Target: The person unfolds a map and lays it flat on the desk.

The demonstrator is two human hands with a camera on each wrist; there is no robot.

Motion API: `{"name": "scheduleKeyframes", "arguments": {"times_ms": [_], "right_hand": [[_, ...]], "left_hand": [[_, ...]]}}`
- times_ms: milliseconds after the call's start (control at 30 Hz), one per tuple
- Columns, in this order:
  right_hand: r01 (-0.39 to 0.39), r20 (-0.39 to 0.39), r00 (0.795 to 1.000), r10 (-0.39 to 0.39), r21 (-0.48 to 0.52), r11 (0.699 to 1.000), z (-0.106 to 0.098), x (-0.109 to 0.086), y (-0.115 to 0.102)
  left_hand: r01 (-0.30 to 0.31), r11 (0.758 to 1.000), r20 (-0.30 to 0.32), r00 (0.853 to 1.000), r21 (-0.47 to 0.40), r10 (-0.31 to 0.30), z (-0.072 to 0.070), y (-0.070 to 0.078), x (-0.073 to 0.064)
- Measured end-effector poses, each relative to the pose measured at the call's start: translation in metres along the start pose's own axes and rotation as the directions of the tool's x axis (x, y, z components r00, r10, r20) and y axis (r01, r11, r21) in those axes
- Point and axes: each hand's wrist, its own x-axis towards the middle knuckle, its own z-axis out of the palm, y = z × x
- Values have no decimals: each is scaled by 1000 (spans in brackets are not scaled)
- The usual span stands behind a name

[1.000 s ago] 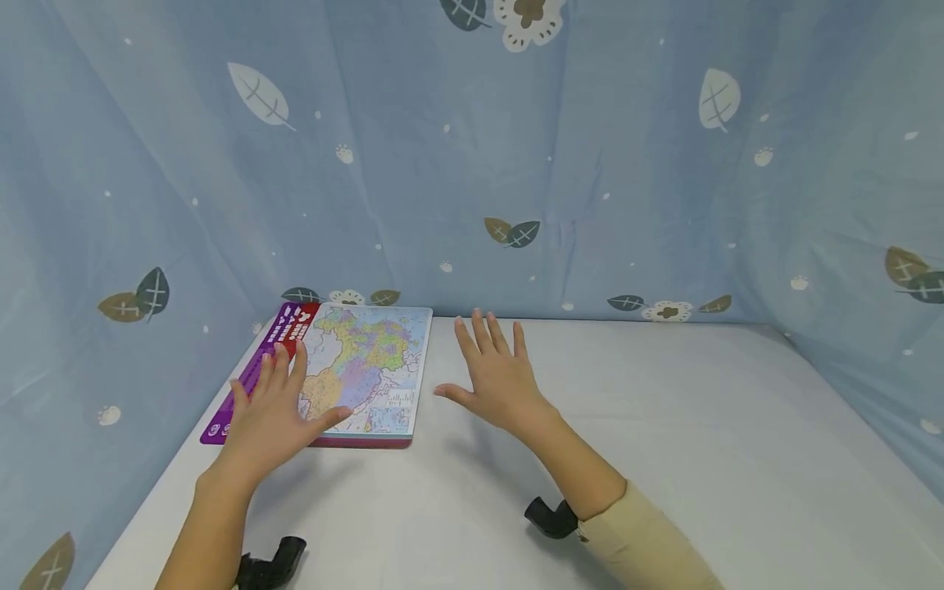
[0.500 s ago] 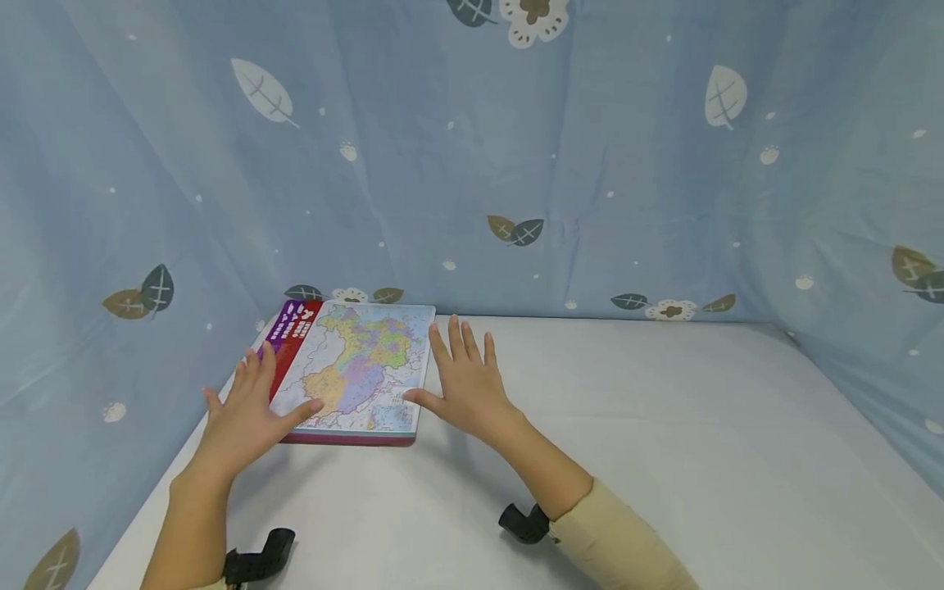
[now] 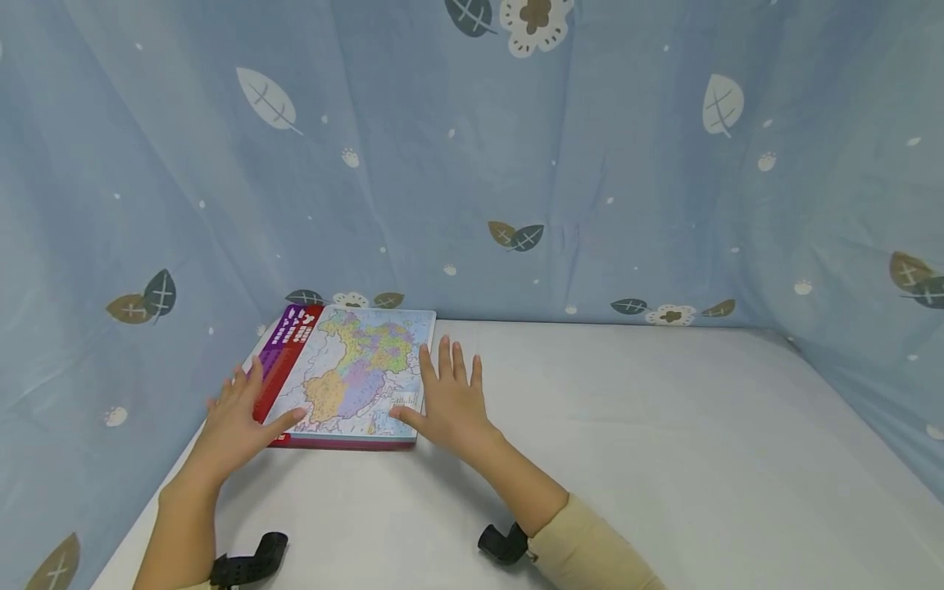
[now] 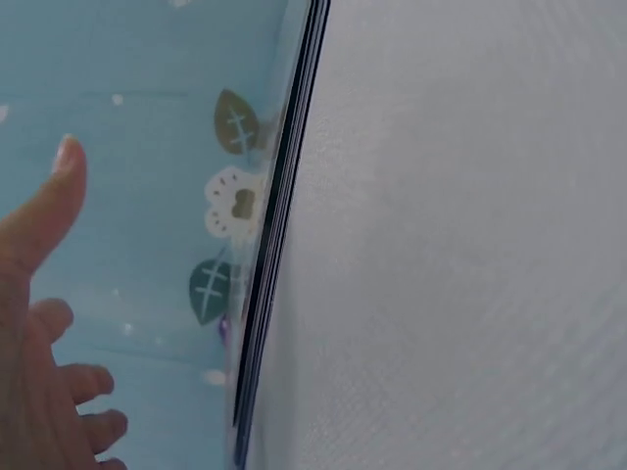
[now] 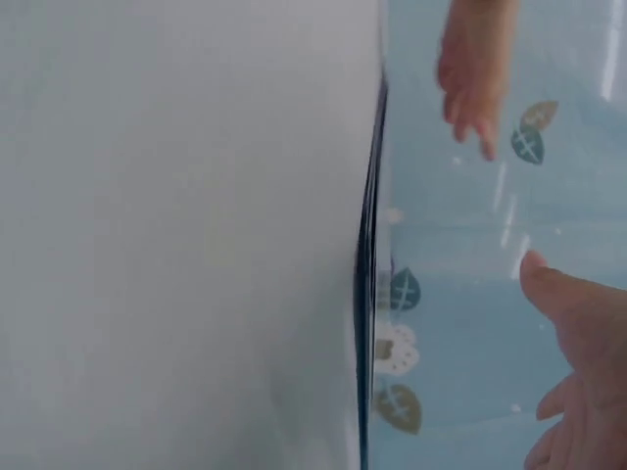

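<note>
Head view, centre-left: your left hand (image 3: 233,428) and right hand (image 3: 453,410) spread, seemingly pre-grip, contact unclear; next, grip the map (image 3: 360,375).

Map stack (image 3: 361,377): smooth face, paper or plastic, can't tell. Backdrop (image 3: 627,172): creased matt cloth. Table covering (image 3: 664,442): matt, finely textured up close. 2 wrist brackets (image 3: 251,562) (image 3: 503,544): smooth plastic look. Right sleeve (image 3: 590,545): matt cloth.
</note>
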Motion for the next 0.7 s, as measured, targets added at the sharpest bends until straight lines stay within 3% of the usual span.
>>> {"name": "scheduleKeyframes", "arguments": {"times_ms": [267, 467, 700], "right_hand": [[-52, 34, 998, 48, 123, 991, 14, 2, -4], [-92, 48, 995, 84, 221, 971, 21, 4, -2], [-73, 81, 996, 50, 315, 946, 42, 7, 5]], "left_hand": [[102, 994, 110, 989, -48, -96, 5, -17, 2], [124, 991, 130, 985, -44, -117, 11, -24, 4], [141, 989, 151, 980, -49, -132, 17, -32, 2]]}}
